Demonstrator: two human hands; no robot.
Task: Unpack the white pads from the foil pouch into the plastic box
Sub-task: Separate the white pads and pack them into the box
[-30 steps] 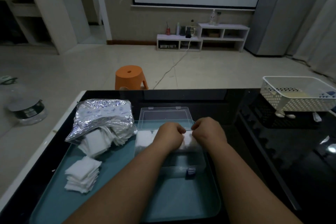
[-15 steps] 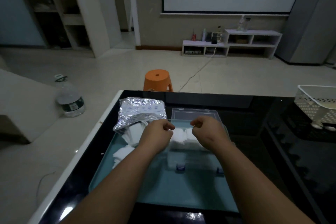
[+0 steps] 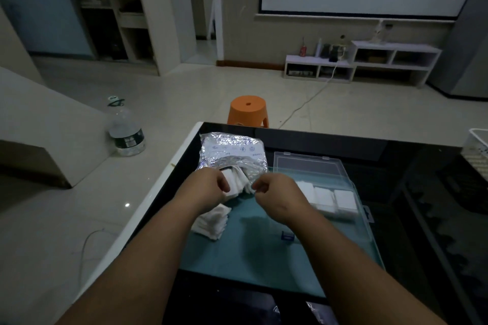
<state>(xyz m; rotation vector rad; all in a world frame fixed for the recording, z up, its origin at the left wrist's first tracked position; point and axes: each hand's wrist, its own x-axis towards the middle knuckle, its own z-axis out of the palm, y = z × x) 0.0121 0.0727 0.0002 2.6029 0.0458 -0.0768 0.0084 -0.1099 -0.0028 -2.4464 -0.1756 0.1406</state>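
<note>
A crinkled silver foil pouch [image 3: 232,152] lies at the back left of a teal tray [image 3: 258,266], its mouth facing me with white pads spilling out. My left hand [image 3: 208,190] grips a small stack of white pads [image 3: 233,185] at the pouch mouth. My right hand [image 3: 274,192] is curled at the same mouth and pinches the pads' right edge. To the right stands the clear plastic box [image 3: 340,174], lid open, with a row of white pads [image 3: 330,199] inside. A loose pile of pads [image 3: 211,223] lies on the tray under my left wrist.
The tray sits on a black glass table [image 3: 409,232] with a white left edge. A white perforated basket [image 3: 476,150] stands at the far right. On the floor beyond are an orange stool [image 3: 248,112] and a large water bottle [image 3: 125,129].
Both hands have left the plastic box and moved left to the mouth of the foil pouch, where they now hold pads. The view has swung left.
</note>
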